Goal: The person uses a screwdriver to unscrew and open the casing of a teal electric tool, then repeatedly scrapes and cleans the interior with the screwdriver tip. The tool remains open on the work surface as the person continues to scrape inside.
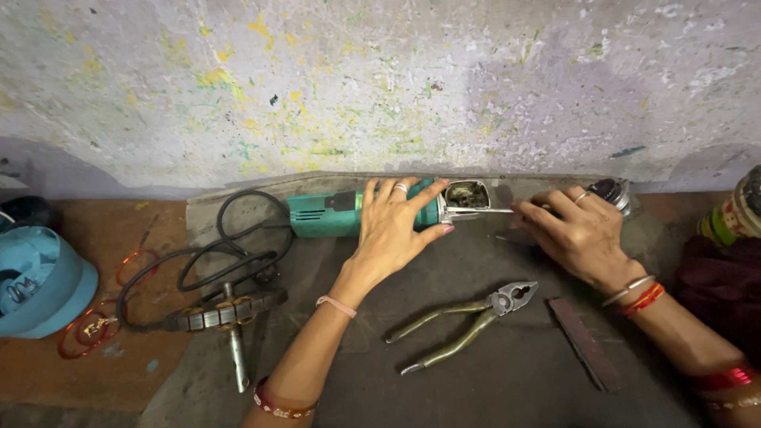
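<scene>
We note the left hand (395,230) laid flat over the body of a green angle grinder (349,212), fingers spread across the housing and pressing it down rather than wrapped around it. The grinder lies on its side on a dark mat (491,372) covering the surface, close against the paint-spattered wall (380,79); its black cable (214,261) loops away to the left.

The gear head end (468,195) stands open, the cavity inside exposed (contents too dim to make out). The right hand (579,234) holds a thin metal tool (483,211), its grip pinched on the handle end, the tip reaching to the open head. Whether the tip touches anything inside, we cannot tell.

State of work, as we judge it: the grinder is already partly taken apart. A wound armature on its shaft (230,313) lies apart to the left, beside the cable. Work on the head is in hand; reassembly is not done.

Also present: pliers (468,321) lying unused near the middle of the mat, a flat dark file (585,342) just right of them, a blue container (43,281) and copper wire loops (87,329) at far left.
</scene>
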